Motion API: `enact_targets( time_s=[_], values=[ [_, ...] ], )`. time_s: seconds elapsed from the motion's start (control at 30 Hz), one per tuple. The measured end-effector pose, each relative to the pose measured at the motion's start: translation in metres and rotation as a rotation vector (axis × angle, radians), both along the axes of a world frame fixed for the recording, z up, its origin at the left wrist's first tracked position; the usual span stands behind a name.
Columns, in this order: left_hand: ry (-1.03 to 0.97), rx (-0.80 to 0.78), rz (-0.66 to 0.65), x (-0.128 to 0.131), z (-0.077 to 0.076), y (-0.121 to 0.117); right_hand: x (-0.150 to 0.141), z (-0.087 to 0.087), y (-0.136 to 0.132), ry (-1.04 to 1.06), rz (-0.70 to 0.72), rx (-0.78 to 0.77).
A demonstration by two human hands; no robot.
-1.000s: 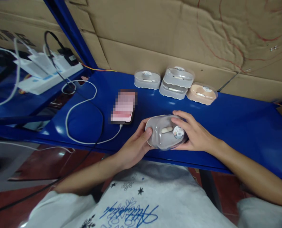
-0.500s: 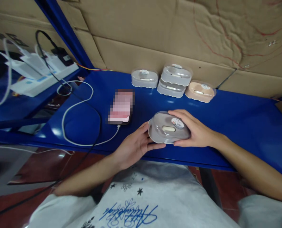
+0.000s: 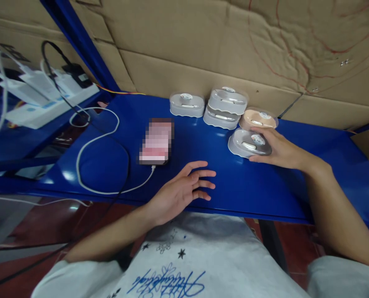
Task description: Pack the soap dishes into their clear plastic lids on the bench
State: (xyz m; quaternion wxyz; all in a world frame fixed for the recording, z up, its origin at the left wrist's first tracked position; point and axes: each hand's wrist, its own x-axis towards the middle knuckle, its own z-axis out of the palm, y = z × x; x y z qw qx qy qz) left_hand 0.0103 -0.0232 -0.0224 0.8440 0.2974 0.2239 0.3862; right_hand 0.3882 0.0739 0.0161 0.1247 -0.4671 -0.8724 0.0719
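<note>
My right hand (image 3: 280, 151) grips a grey oval plastic box (image 3: 245, 143) with a clear lid and a round sticker, holding it just in front of a beige box (image 3: 257, 119) at the back of the blue shelf (image 3: 265, 186). Left of the beige box stand two stacked grey boxes (image 3: 224, 107) and one single grey box (image 3: 186, 104). My left hand (image 3: 184, 190) hovers open over the shelf's front, fingers spread, holding nothing.
A phone (image 3: 156, 140) lies on the shelf, plugged into a white cable (image 3: 94, 145) that loops to the left. A power strip with chargers (image 3: 47, 95) sits on a lower blue shelf at left. Cardboard lines the back wall (image 3: 234, 41).
My right hand has carried the grey box away from the front edge to the back row by the beige box. My left hand has let go of it and opened.
</note>
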Motion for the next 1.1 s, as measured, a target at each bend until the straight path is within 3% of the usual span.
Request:
enact_targets(
  time_s=[0.1,0.2,0.37,0.53,0.63,0.73,0.9,1.1],
  values=[
    [-0.006,0.022,-0.021,0.000,-0.001,0.000,0.000,0.002,-0.004,-0.109,-0.074,0.109],
    [0.000,0.035,-0.023,0.001,-0.001,0.000,-0.015,0.006,-0.010,-0.135,-0.035,0.194],
    [-0.011,0.019,-0.027,0.001,-0.002,0.000,-0.084,0.014,0.002,-0.132,0.162,0.237],
    [-0.024,0.035,-0.027,0.001,-0.005,0.000,-0.179,0.029,0.074,-0.163,0.248,0.245],
    [-0.027,0.057,-0.037,0.000,-0.005,0.000,-0.225,0.033,0.132,-0.164,0.142,0.235],
    [-0.033,0.077,-0.053,-0.001,-0.005,-0.001,-0.257,0.025,0.171,-0.224,0.042,0.112],
    [-0.049,0.102,-0.070,-0.002,-0.007,-0.002,-0.276,0.009,0.183,-0.284,0.047,0.013],
    [-0.047,0.125,-0.078,-0.001,-0.006,-0.001,-0.267,0.020,0.165,-0.328,0.062,0.027]
  ],
)
